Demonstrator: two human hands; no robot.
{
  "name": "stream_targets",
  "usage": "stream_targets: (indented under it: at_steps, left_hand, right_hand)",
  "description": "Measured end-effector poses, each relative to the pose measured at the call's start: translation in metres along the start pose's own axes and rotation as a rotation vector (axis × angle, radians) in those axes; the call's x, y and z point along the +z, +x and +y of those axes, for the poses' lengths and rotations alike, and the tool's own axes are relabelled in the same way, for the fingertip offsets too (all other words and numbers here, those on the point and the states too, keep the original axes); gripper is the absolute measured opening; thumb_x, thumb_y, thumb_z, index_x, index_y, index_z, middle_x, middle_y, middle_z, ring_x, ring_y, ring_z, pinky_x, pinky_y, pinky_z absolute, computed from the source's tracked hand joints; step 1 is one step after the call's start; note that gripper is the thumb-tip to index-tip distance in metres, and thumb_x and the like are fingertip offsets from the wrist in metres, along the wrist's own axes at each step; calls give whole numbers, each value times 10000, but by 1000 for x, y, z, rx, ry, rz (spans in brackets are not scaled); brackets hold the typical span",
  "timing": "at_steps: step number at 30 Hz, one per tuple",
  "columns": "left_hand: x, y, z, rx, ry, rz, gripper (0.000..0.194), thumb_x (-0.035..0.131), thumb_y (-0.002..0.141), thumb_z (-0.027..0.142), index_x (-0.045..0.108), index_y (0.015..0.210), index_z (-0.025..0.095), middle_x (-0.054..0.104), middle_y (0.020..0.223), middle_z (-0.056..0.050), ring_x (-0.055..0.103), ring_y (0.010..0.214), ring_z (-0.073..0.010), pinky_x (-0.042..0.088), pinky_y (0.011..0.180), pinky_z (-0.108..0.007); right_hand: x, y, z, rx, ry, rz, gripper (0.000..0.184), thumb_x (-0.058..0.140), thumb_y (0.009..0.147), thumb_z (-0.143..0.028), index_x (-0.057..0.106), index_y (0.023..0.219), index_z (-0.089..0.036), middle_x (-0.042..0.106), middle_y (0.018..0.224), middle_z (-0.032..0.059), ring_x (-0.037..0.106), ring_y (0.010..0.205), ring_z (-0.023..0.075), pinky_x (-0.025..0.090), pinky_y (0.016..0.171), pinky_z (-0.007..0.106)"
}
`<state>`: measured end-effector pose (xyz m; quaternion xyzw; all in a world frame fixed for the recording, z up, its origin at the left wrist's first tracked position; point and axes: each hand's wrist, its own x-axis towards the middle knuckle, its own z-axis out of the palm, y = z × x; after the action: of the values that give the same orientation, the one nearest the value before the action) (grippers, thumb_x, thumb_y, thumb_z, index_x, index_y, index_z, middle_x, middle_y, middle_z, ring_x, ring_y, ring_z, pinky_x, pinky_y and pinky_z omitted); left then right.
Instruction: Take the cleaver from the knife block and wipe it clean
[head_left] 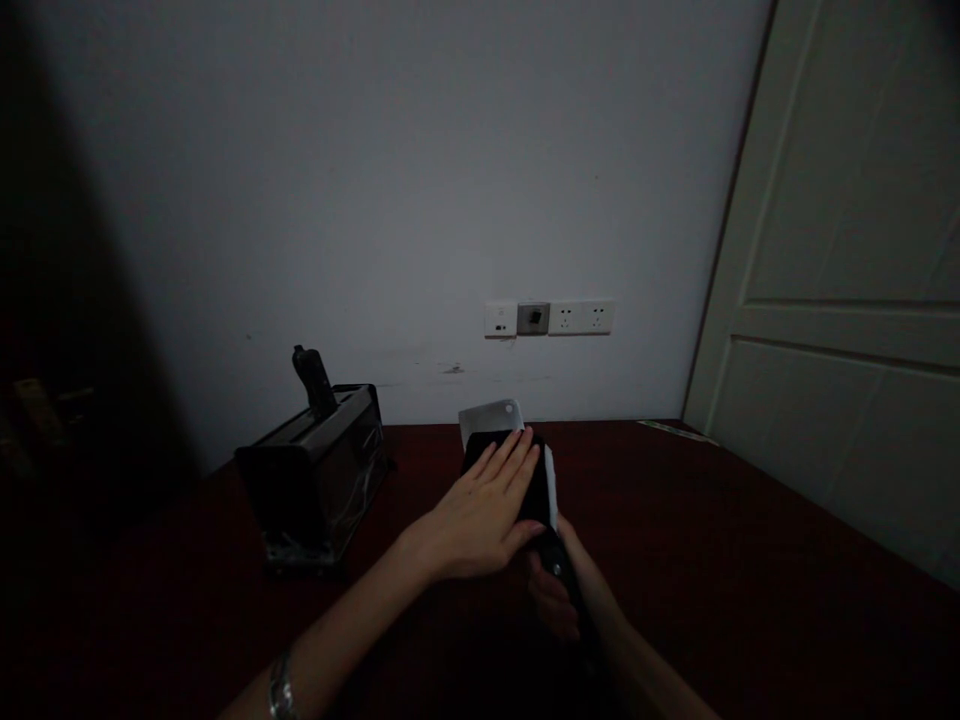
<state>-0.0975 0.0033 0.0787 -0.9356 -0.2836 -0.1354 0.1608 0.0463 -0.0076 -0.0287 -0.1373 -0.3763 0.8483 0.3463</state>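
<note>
A cleaver (491, 416) points away from me, the far end of its metal blade showing, with a hole near one corner. My right hand (556, 590) is closed round its black riveted handle (553, 556). Over the blade lies a black piece (534, 497) with a white edge (552, 485); whether it is a cloth or a cover I cannot tell. My left hand (487, 510) rests flat on this black piece, fingers stretched out, thumb near the handle. The blade under it is hidden.
Left on the dark red table (645, 540) stands a knife block (322, 470) with dark ends, a black handle (313, 381) sticking up from its top. Behind is a pale wall with sockets (581, 318). A pale door (847, 330) is at the right.
</note>
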Motion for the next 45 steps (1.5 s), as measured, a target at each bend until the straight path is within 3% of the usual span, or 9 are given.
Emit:
stream_targets:
  at_steps: [5,12,17,23,29,33,35,38,45]
  left_hand:
    - [-2,1,4,14,-11,37,731,409,888,385,12,1436,107,-11,1497,-129,-58,1367,-218,178,1109,-417]
    - [-5,1,-30,-105,-45,130,644,346,922,334,21,1440,134,23,1499,-129,-29,1374,-210,147,1110,-453]
    - [-6,-1,-57,-167,-184,250,506,301,932,232,187,1424,205,206,1480,-91,158,1368,-195,163,1099,-496]
    - [-1,-5,-81,-143,-466,457,392,341,902,177,478,1269,200,527,1283,-73,480,1191,-175,380,1017,-422]
    - [7,-7,-88,-253,-514,517,380,376,896,219,492,1257,184,543,1268,-69,500,1175,-183,391,1008,-429]
    - [7,-6,-83,-123,-376,476,415,358,904,170,427,1313,179,386,1399,-89,333,1303,-179,300,1068,-453]
    - [6,-7,-81,-42,-247,465,416,358,896,126,440,1300,176,387,1396,-93,283,1326,-186,278,1072,-488]
    - [4,-8,-75,55,-99,434,429,355,875,68,464,1275,181,437,1362,-86,287,1325,-191,292,1059,-521]
    - [1,-8,-44,274,-73,361,422,342,858,30,516,1223,153,502,1306,-84,369,1281,-160,411,1028,-397]
  right_hand:
    - [7,-3,-3,-30,-1,72,735,202,752,-765,364,330,-186,278,229,-40,257,181,53,230,208,161]
    - [27,-1,-2,-31,9,241,746,158,786,-737,437,386,-173,321,246,-36,277,176,69,260,196,181]
    - [29,-1,2,-16,-32,267,720,198,768,-757,436,411,-178,312,241,-45,288,180,71,272,203,180]
    - [33,-5,2,-39,-34,260,682,224,788,-730,463,475,-174,328,266,-59,264,191,60,257,206,172]
    - [26,-6,-3,-49,31,165,664,243,769,-746,467,505,-179,331,277,-70,244,194,50,226,204,163]
    - [22,-8,-8,-63,68,118,619,343,749,-732,477,514,-176,341,280,-74,256,199,51,230,206,162]
    - [21,-8,-10,-79,75,88,599,390,743,-715,465,496,-175,344,281,-73,255,198,49,227,205,160]
    - [19,-8,-12,-110,73,66,590,413,733,-712,455,494,-174,327,290,-86,226,203,39,219,208,154]
    - [17,-12,-20,-204,52,-31,596,394,776,-676,413,451,-177,286,284,-91,180,209,25,190,221,141]
